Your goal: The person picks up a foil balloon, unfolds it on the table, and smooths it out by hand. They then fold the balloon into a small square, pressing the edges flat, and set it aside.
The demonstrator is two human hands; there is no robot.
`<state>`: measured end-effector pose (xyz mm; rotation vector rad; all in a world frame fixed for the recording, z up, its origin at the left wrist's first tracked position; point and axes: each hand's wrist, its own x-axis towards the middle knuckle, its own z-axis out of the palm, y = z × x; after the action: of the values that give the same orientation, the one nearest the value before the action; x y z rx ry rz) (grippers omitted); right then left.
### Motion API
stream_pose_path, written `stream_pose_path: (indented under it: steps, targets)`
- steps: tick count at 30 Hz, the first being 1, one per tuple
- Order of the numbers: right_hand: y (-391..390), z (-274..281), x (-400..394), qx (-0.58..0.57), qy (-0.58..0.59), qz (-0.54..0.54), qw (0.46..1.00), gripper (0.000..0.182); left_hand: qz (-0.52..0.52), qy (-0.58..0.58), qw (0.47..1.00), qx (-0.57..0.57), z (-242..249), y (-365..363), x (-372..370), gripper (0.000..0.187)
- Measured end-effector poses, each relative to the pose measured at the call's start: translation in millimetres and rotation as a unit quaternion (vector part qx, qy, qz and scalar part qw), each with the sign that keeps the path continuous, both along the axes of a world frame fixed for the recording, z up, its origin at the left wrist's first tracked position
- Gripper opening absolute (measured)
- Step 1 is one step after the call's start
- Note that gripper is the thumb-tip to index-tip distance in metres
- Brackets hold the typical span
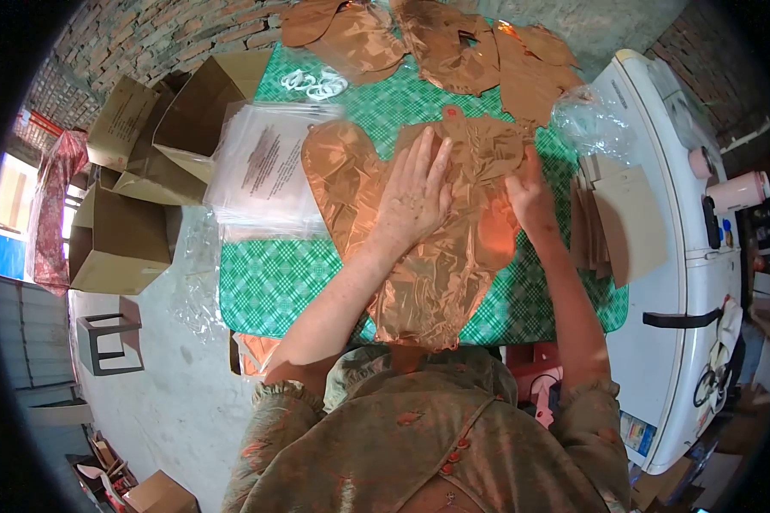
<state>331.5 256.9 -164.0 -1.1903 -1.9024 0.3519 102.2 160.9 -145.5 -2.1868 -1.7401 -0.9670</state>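
Observation:
A shiny copper-brown plastic garment with sleeves lies spread on the green checked tablecloth, its gathered lower edge toward my body. My left hand rests flat on the middle of the garment, fingers stretched out and pointing away from me. On the right side, my right hand is closed on the garment's edge, thumb toward the middle; its fingertips are partly hidden. One sleeve of the garment sticks out to the left, beside the stack of clear plastic bags. The plastic is creased around both hands.
More copper-brown garments lie along the far edge, near white loops. A crumpled clear bag and cardboard sheets are at right, beside a white fridge. Open cardboard boxes stand at left, near a dark stool.

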Motion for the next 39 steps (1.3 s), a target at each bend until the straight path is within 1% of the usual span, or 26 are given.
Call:
stream_pose_path:
  steps: [2, 3, 4, 6, 9, 10, 13, 16, 22, 25, 26, 28, 29, 31, 33, 35, 39]
  targets:
    - [-14, 41, 1, -0.096, -0.052, -0.004, 0.994, 0.061, 0.014, 0.014, 1.000, -0.003, 0, 0, 1, 0.072]
    - [-19, 53, 0, -0.143, -0.077, -0.006, 0.987, 0.059, 0.021, 0.019, 1.000, -0.008, 0, 0, 2, 0.071]
    - [-24, 54, -3, -0.068, -0.111, 0.032, 0.991, 0.056, 0.027, 0.025, 0.999, -0.013, 0, 0, 2, 0.069]
    - [-32, 54, -11, 0.082, -0.177, 0.106, 0.975, 0.050, 0.039, 0.030, 0.999, -0.017, -2, 0, 3, 0.067]
    - [-39, 45, -40, 0.149, -0.256, 0.135, 0.945, 0.046, 0.047, 0.033, 0.998, -0.035, -8, 1, 4, 0.065]
    - [-43, 46, -46, 0.086, -0.281, 0.155, 0.943, 0.052, 0.048, 0.034, 0.997, -0.044, -9, 1, 4, 0.064]
    - [-28, 32, -60, 0.074, -0.282, 0.150, 0.945, 0.058, 0.052, 0.032, 0.998, -0.028, -12, 1, 4, 0.062]
    - [-15, 26, -61, 0.024, -0.326, 0.161, 0.931, 0.061, 0.054, 0.040, 0.997, -0.031, -11, 2, 4, 0.062]
    - [-10, 20, -58, -0.001, -0.366, 0.161, 0.917, 0.060, 0.045, 0.052, 0.997, -0.032, -11, 4, 0, 0.063]
    - [-9, 21, -59, 0.027, -0.402, 0.153, 0.902, 0.059, 0.016, -0.070, 0.997, 0.008, -2, 10, -6, 0.061]
    - [-10, 21, -58, 0.026, -0.408, 0.149, 0.900, 0.060, 0.031, -0.092, 0.995, -0.013, 1, 7, -12, 0.061]
    - [-13, 26, -60, 0.011, -0.398, 0.156, 0.904, 0.060, 0.058, -0.134, 0.988, -0.054, 33, -6, -26, 0.061]
    - [-14, 27, -60, 0.004, -0.393, 0.157, 0.906, 0.060, 0.069, -0.195, 0.975, -0.084, 47, -17, -36, 0.061]
    - [-13, 25, -59, 0.009, -0.385, 0.159, 0.909, 0.060, 0.087, -0.313, 0.935, -0.141, 66, -52, -61, 0.061]
    - [-12, 23, -59, 0.009, -0.390, 0.160, 0.907, 0.060, 0.090, -0.492, 0.851, -0.162, 59, -86, -81, 0.064]
    - [-10, 21, -59, 0.017, -0.390, 0.162, 0.906, 0.061, 0.120, -0.527, 0.817, -0.201, 59, -119, -97, 0.067]
    - [-9, 22, -59, 0.013, -0.392, 0.169, 0.904, 0.060, 0.095, -0.595, 0.764, -0.230, 63, -164, -92, 0.068]
